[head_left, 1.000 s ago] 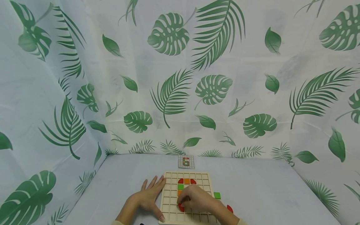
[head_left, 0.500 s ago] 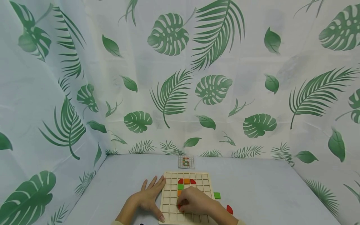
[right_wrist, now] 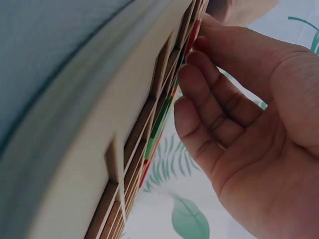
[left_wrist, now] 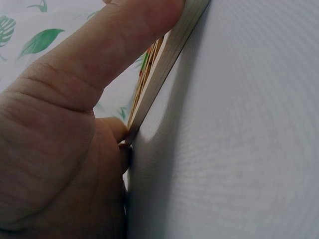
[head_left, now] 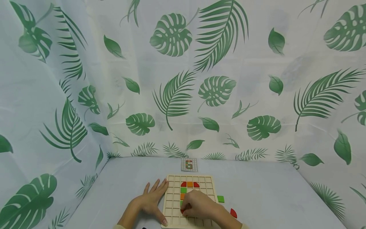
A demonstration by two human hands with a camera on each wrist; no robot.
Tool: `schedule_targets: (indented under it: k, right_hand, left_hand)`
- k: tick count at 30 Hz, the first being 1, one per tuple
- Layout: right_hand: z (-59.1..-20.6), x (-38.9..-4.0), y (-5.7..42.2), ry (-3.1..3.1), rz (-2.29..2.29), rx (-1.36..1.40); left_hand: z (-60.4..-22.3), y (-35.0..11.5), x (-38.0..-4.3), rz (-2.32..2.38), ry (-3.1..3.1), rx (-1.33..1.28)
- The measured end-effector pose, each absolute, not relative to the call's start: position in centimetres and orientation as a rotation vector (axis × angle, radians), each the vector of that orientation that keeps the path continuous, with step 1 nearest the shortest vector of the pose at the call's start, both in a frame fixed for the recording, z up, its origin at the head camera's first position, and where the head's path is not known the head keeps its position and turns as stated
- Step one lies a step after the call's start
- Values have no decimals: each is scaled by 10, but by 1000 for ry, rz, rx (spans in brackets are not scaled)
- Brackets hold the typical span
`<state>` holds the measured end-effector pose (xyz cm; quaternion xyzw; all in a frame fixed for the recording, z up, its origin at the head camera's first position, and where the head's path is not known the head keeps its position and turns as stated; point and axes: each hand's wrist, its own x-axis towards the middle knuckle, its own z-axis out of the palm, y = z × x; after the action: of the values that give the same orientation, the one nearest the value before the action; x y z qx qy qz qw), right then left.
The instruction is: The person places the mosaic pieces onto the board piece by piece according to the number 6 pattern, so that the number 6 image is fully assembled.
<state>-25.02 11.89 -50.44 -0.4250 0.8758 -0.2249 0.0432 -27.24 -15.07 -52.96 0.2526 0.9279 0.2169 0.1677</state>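
A square wooden grid board [head_left: 172, 204] lies on the table. My left hand [head_left: 150, 201] rests with spread fingers along its left side; in the left wrist view the thumb [left_wrist: 124, 40] touches the board's edge. My right hand [head_left: 198, 205] is over the board, with thumb and fingertips pinching a red quarter-circle tile [right_wrist: 192, 39] at a cell low in the left column of tiles. Most of that tile is hidden by the fingers. Above it sit an orange tile [head_left: 182, 196], a green tile [head_left: 183, 190], and a top row of red, orange [head_left: 190, 184] and red.
A small printed card [head_left: 189, 165] with a figure on a grid lies behind the board. To the board's right are a loose green square tile [head_left: 221, 199] and a red quarter-circle tile [head_left: 233, 213]. Leaf-printed curtain [head_left: 217, 92] hangs behind and on the left.
The right fingers shift slightly around the red tile, which now shows less than a second ago. More of the green tile above it shows now. My left hand stays still.
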Motion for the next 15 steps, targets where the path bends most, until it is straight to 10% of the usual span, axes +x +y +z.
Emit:
schedule_targets:
  k: [15]
  right_hand:
    - [-481,-263,157,2714,-908,-1107]
  left_hand:
    - [-528,-151,-273,637,2636,728]
